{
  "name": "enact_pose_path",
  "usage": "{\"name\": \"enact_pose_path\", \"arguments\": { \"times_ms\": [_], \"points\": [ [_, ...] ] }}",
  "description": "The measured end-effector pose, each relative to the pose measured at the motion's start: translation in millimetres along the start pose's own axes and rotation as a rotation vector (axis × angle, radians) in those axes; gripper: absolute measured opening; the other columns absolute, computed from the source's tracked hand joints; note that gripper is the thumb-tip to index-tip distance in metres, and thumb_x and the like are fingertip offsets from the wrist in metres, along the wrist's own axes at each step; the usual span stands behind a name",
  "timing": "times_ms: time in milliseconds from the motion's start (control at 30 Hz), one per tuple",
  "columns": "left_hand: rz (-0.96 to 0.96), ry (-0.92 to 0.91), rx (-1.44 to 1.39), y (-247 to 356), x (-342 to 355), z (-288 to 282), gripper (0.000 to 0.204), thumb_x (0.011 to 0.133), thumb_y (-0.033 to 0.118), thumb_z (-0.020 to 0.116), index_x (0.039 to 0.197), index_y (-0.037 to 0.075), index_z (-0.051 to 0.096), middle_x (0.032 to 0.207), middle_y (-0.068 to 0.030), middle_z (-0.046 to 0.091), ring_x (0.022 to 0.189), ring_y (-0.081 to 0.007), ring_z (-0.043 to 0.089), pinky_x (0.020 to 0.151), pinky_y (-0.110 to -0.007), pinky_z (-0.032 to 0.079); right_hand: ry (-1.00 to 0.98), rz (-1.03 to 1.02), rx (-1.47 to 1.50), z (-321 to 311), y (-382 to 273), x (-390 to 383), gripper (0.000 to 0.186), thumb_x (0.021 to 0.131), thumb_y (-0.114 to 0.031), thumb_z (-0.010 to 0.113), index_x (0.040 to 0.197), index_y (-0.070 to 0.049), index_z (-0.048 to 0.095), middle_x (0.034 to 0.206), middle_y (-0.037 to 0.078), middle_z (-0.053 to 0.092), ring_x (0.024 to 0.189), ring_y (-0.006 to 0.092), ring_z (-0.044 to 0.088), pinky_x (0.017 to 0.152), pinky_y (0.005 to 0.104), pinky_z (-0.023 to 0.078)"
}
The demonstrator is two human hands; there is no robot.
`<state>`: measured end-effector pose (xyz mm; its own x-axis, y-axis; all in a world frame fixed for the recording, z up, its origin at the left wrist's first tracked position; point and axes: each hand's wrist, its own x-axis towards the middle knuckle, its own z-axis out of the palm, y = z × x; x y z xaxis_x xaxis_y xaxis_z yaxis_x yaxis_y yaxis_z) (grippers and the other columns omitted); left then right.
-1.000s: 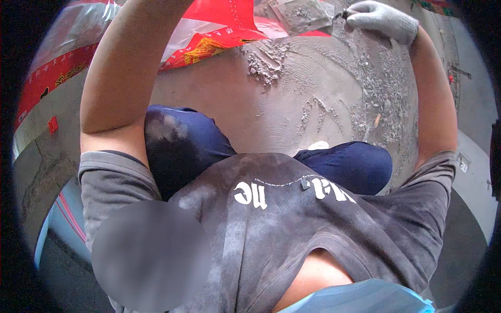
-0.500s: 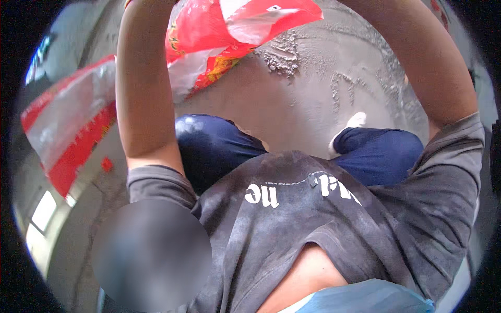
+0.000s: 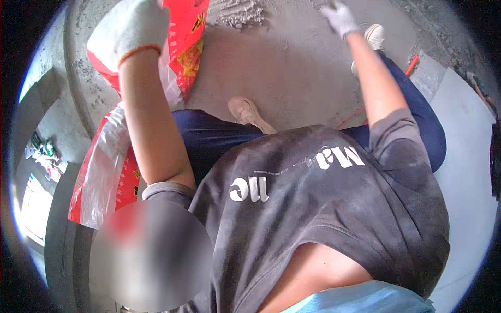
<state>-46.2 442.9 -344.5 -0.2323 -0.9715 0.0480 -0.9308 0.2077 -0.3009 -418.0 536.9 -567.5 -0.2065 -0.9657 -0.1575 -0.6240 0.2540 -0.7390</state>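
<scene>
My left hand (image 3: 128, 28), in a white knit glove with an orange cuff, is closed in a fist on a red and clear plastic bag (image 3: 104, 172). The bag is crumpled and hangs down past my left forearm, partly hidden behind it. Out to the upper right, my right hand (image 3: 342, 20) wears a white glove with greyish fingertips. It is held over the grey floor, away from the bag. Blur there hides whether its fingers hold anything.
Wet-looking grey mortar (image 3: 292, 68) covers the floor before me, with a rough lump (image 3: 240, 13) at the far side. My shoes (image 3: 248, 112) stand on it. At the right lie pale grey boards (image 3: 464, 141) and a red strip (image 3: 412, 66). Mixed clutter (image 3: 47, 156) sits far left.
The bag has swung in from a wide spread and now hangs closer to my left arm. Both gloved hands have come into view. My right arm has drawn inward and lower.
</scene>
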Motion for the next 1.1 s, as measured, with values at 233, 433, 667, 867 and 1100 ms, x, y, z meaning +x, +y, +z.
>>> {"name": "enact_pose_path", "arguments": {
  "times_ms": [233, 433, 667, 867, 1100],
  "points": [
    [0.062, 0.006, -0.52, -15, -8, -17, 0.012, 0.08, 0.019, 0.064, 0.082, 0.01, 0.071, 0.081, -0.0165, 0.068, 0.078, -0.0361, 0.066, 0.072, -0.041, 0.053, -0.572, 0.776, -0.024, 22, 64, -194, 0.053, 0.081, -0.044, 0.064, 0.111, 0.0, 0.068, 0.085, 0.013, 0.069, 0.075, 0.0238, 0.066, 0.07, 0.0365, 0.052],
    [0.337, 0.265, -0.371, -9, -24, -27, 0.011, 0.08, 0.019, 0.063, 0.078, 0.01, 0.07, 0.081, -0.0163, 0.068, 0.082, -0.0371, 0.066, 0.077, -0.042, 0.051, -0.642, 0.677, -0.025, 70, 32, -177, 0.062, 0.081, -0.046, 0.064, 0.114, 0.005, 0.066, 0.094, 0.021, 0.07, 0.083, 0.0292, 0.068, 0.075, 0.0378, 0.052],
    [0.2, -0.201, -0.564, 7, -49, -60, 0.013, 0.081, 0.018, 0.064, 0.085, 0.006, 0.063, 0.083, -0.0162, 0.066, 0.085, -0.0363, 0.064, 0.082, -0.045, 0.048, -0.451, 0.41, -0.013, 189, -24, -52, 0.046, 0.084, -0.042, 0.062, 0.093, 0.003, 0.068, 0.069, 0.016, 0.065, 0.051, 0.0246, 0.061, 0.052, 0.0399, 0.05],
    [0.191, 0.126, -0.715, 44, -52, -60, 0.02, 0.082, 0.018, 0.064, 0.098, 0.006, 0.06, 0.093, -0.014, 0.065, 0.091, -0.0326, 0.064, 0.083, -0.043, 0.049, -0.64, 0.517, 0.141, 192, -45, -6, 0.04, 0.086, -0.04, 0.063, 0.092, -0.001, 0.068, 0.065, 0.011, 0.062, 0.051, 0.0205, 0.059, 0.052, 0.036, 0.049],
    [0.745, -0.393, -0.963, 95, -90, -43, 0.018, 0.083, 0.019, 0.059, 0.097, 0.01, 0.064, 0.103, -0.0104, 0.065, 0.1, -0.0271, 0.063, 0.089, -0.041, 0.047, -0.683, 0.542, 0.197, 103, -67, -7, 0.029, 0.087, -0.035, 0.066, 0.085, -0.005, 0.066, 0.065, 0.002, 0.059, 0.055, 0.0142, 0.055, 0.05, 0.0309, 0.042]
  ]
}}
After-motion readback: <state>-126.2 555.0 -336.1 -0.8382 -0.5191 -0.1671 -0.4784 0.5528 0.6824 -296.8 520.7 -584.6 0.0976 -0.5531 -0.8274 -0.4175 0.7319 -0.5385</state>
